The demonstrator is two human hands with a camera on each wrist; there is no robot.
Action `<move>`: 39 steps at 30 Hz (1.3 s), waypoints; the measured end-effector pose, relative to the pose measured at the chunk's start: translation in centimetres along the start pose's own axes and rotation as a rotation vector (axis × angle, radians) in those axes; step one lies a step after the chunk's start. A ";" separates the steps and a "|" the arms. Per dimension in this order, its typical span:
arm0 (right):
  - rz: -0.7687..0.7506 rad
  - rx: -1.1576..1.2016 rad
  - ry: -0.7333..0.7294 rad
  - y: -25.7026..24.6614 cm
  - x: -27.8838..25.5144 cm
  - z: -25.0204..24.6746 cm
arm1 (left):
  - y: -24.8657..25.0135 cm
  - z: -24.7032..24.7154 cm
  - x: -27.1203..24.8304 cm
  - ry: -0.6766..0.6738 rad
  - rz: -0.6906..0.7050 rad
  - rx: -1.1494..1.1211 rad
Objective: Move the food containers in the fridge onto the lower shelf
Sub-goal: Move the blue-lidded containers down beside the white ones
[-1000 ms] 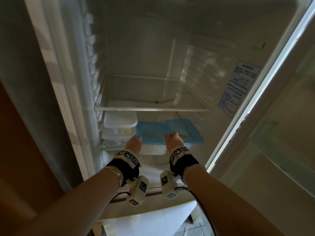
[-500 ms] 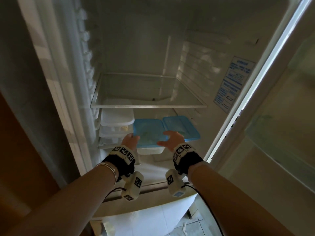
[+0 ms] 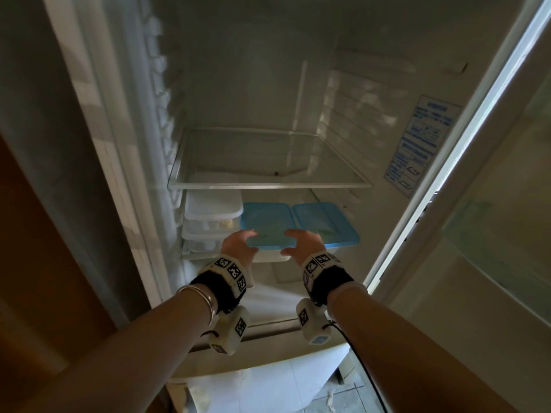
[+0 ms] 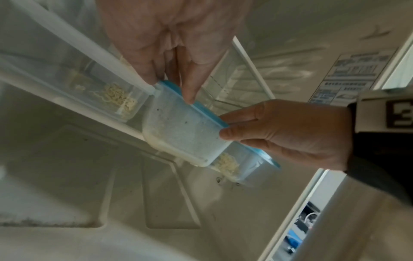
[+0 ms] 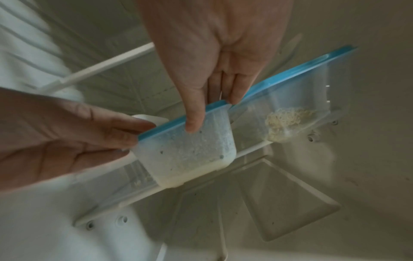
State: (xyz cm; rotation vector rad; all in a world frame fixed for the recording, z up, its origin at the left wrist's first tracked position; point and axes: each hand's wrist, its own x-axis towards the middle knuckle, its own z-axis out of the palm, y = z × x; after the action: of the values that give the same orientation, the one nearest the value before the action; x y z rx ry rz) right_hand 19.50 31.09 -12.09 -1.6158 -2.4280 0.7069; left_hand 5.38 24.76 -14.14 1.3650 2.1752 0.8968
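A blue-lidded container (image 3: 268,222) of pale food sits on the lower shelf (image 3: 190,256), its front end past the shelf's front rail (image 5: 252,148). My left hand (image 3: 240,244) holds its front left corner, fingers on the lid and thumb at the rim (image 4: 190,79). My right hand (image 3: 302,242) holds the front right corner the same way, thumb down on the clear wall (image 5: 194,113). A second blue-lidded container (image 3: 325,219) with noodles stands right beside it. A stack of white-lidded containers (image 3: 213,204) fills the shelf's left end.
The upper glass shelf (image 3: 268,186) is bare. The fridge's left wall with its ribs (image 3: 161,114) is close to the stack. The open door (image 3: 492,234) stands at the right, next to a blue label (image 3: 417,144). Below the lower shelf lies a white moulded floor (image 3: 268,296).
Both hands have drawn back from on top of the lid to its front corners, fingers and thumbs spreading apart. The container stays on the lower shelf.
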 end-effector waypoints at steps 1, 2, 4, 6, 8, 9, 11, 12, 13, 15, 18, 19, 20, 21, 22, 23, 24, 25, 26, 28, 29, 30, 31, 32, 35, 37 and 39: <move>-0.005 -0.009 -0.007 -0.1 0.2 0.0 | 0.1 0.0 0.1 0.011 -0.004 -0.004; -0.011 -0.024 -0.017 -0.3 0.5 0.0 | 0.1 0.1 0.3 0.028 -0.001 -0.005; -0.023 -0.054 -0.028 -0.5 1.2 0.0 | 0.1 0.3 0.8 0.049 0.016 0.009; -0.023 -0.053 -0.031 -0.6 1.9 -0.1 | 0.2 0.4 1.1 0.049 0.036 0.037; -0.022 -0.049 -0.027 -0.6 2.6 -0.1 | 0.3 0.3 1.5 0.046 0.038 0.046; -0.021 -0.050 -0.025 -0.6 3.0 -0.2 | 0.4 0.2 1.8 0.049 0.037 0.045; -0.021 -0.056 -0.027 -0.7 3.7 -0.3 | 0.6 0.0 2.2 0.050 0.031 0.044; -0.023 -0.066 -0.034 -0.8 4.1 -0.3 | 0.7 0.0 2.5 0.049 0.030 0.047; -0.026 -0.078 -0.040 -0.8 4.4 -0.4 | 0.7 -0.1 2.7 0.051 0.027 0.051; -0.025 -0.091 -0.051 -0.9 5.0 -0.4 | 0.9 -0.2 3.0 0.050 0.021 0.061; -0.022 -0.074 -0.047 -0.8 5.5 -0.3 | 1.0 -0.2 3.3 0.045 0.018 0.059; -0.023 -0.069 -0.045 -0.7 5.6 -0.3 | 1.1 -0.2 3.4 0.041 0.015 0.055; -0.024 -0.063 -0.044 -0.7 5.6 -0.3 | 1.2 -0.2 3.4 0.036 0.010 0.051; -0.027 -0.059 -0.044 -0.6 5.7 -0.3 | 1.2 -0.1 3.4 0.029 0.003 0.046; -0.030 -0.056 -0.045 -0.5 5.7 -0.3 | 1.2 -0.1 3.4 0.024 -0.003 0.044; -0.034 -0.055 -0.045 -0.5 5.7 -0.3 | 1.2 -0.1 3.3 0.020 -0.007 0.047; -0.039 -0.055 -0.045 -0.5 5.6 -0.3 | 1.3 -0.1 3.2 0.016 -0.009 0.051; -0.043 -0.055 -0.045 -0.5 5.6 -0.3 | 1.3 -0.1 3.0 0.010 -0.013 0.054; -0.048 -0.053 -0.045 -0.5 5.5 -0.4 | 1.4 -0.1 2.9 0.003 -0.018 0.057; -0.058 -0.041 -0.027 -0.4 5.1 -0.6 | 1.5 -0.1 2.8 -0.012 -0.026 0.064; -0.060 -0.029 -0.007 -0.2 4.8 -0.8 | 1.6 -0.1 2.7 -0.019 -0.028 0.066; -0.061 -0.016 0.016 0.2 4.5 -1.1 | 1.7 -0.1 2.7 -0.024 -0.030 0.066; -0.056 -0.005 0.037 0.7 4.1 -1.4 | 1.8 0.0 2.7 -0.031 -0.033 0.064; -0.044 0.001 0.051 1.3 3.8 -1.7 | 2.0 0.0 2.7 -0.039 -0.035 0.059; 0.011 -0.002 0.051 3.7 2.8 -2.7 | 2.6 0.4 2.7 -0.053 -0.031 0.050; 0.031 -0.004 0.036 5.0 2.1 -3.0 | 3.3 1.0 3.0 -0.059 -0.018 0.052; 0.017 -0.024 0.017 5.9 1.7 -3.2 | 4.1 1.6 3.3 -0.072 -0.011 0.064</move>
State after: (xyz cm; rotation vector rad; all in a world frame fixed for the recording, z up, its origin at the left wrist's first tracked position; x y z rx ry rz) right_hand 24.88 35.44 -12.20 -1.6461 -2.4228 0.6663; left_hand 7.55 29.47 -12.39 1.3921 2.1721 0.7677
